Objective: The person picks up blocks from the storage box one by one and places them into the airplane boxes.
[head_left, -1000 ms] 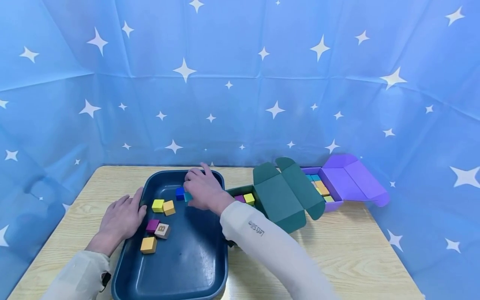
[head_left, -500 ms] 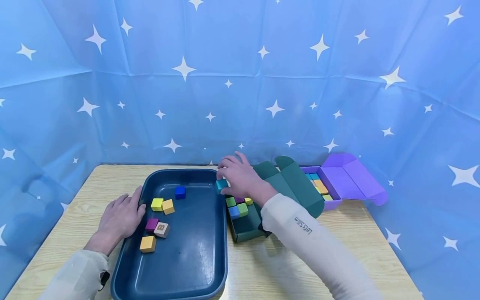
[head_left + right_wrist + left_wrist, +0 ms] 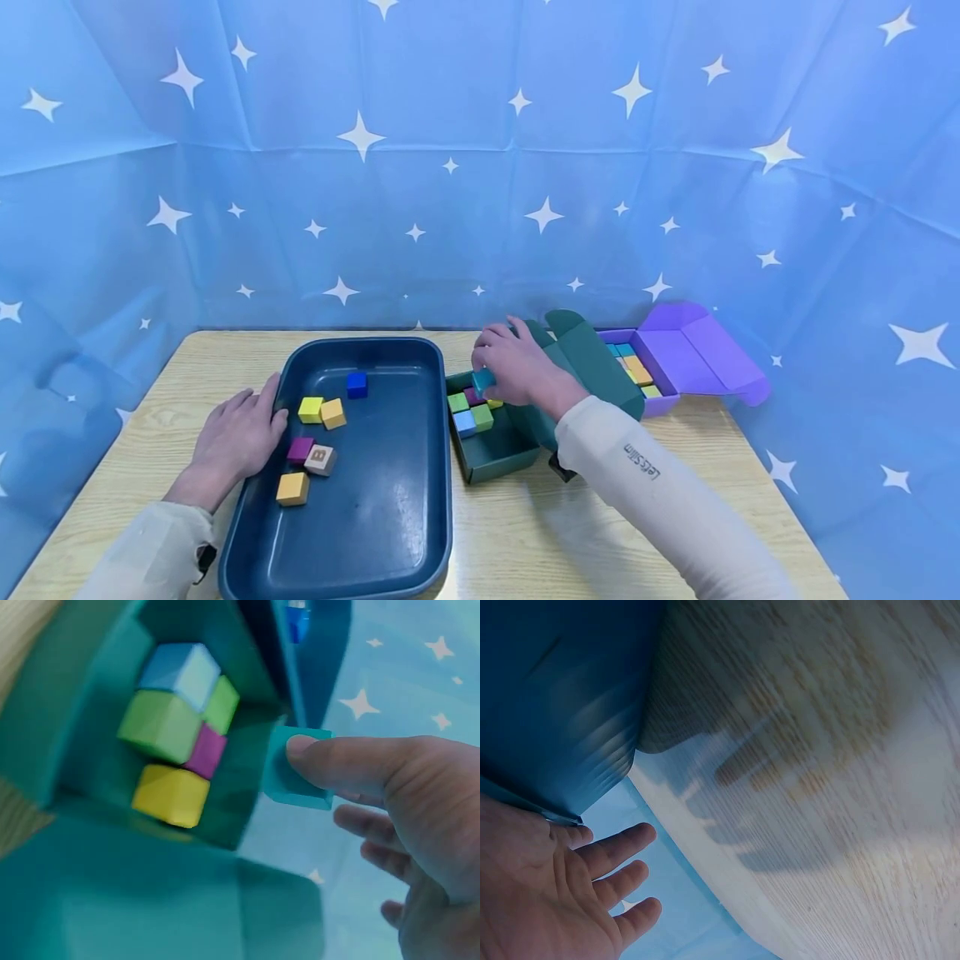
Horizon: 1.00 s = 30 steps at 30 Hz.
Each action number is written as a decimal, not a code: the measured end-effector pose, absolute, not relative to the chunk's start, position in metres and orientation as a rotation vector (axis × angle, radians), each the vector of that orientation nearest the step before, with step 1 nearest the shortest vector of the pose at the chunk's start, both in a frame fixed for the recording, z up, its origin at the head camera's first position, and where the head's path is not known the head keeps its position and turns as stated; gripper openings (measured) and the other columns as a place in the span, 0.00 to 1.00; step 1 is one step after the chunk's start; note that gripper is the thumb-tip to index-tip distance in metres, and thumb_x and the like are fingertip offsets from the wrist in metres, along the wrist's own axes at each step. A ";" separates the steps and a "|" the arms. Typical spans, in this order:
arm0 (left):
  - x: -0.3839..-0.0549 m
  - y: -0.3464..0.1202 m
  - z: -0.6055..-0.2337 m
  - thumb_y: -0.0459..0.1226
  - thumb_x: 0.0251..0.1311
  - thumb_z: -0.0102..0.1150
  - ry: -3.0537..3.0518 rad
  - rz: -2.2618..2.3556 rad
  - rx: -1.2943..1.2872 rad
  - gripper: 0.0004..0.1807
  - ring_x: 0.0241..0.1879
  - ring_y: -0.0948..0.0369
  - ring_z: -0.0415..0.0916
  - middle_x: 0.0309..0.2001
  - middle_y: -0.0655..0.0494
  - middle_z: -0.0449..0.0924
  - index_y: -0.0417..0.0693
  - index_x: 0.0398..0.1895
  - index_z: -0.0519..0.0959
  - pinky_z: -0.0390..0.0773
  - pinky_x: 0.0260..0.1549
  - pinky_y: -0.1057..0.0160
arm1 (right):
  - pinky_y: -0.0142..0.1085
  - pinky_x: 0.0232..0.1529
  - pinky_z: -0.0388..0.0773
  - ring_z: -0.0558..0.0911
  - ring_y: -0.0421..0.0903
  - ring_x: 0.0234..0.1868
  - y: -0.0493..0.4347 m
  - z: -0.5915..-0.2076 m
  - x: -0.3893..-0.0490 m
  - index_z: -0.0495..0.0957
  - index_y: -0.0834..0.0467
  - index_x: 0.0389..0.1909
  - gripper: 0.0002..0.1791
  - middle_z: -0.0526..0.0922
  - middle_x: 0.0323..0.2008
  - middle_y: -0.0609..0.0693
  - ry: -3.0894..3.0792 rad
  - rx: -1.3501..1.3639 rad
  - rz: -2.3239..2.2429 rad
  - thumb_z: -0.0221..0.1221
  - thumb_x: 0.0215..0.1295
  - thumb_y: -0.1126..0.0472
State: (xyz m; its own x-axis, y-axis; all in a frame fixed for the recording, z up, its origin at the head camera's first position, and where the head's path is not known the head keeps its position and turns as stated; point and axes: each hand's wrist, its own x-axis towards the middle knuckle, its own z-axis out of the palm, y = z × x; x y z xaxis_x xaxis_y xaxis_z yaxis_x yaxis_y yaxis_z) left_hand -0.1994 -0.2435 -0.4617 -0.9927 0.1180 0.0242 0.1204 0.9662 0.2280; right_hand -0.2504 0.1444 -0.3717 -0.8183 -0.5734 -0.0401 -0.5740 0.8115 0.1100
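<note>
Between thumb and fingers, my right hand (image 3: 513,367) pinches a teal cube (image 3: 300,766), held above the green box (image 3: 495,467) near its far wall. Inside that box, a light blue cube (image 3: 180,673), green cubes (image 3: 161,724), a purple cube (image 3: 205,752) and a yellow cube (image 3: 171,795) sit close together. My left hand (image 3: 238,433) rests at the left rim of the dark blue tray (image 3: 360,533); in the left wrist view its fingers (image 3: 626,881) are spread loosely. The tray bears a blue cube (image 3: 357,385), yellow and orange cubes, a purple one and a wooden letter block (image 3: 320,459).
Right of the green box, its raised lid (image 3: 592,367) leans outward. Behind it stands a purple box (image 3: 660,406) with several cubes and its lid (image 3: 705,358) folded out. A starred blue cloth (image 3: 450,208) hangs behind the wooden table (image 3: 675,508).
My right hand has lifted the teal cube from beside the blue cube in the tray and carried it rightward over the green box. My left hand has stayed at the tray rim.
</note>
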 end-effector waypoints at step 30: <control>-0.199 -0.244 -0.463 0.45 0.73 0.42 -3.098 -0.368 -0.182 0.36 0.66 0.29 0.56 0.65 0.26 0.66 0.36 0.76 0.48 0.55 0.65 0.30 | 0.57 0.77 0.46 0.66 0.50 0.69 0.166 -0.433 -0.247 0.82 0.48 0.46 0.22 0.78 0.59 0.48 2.976 -0.885 0.448 0.71 0.52 0.44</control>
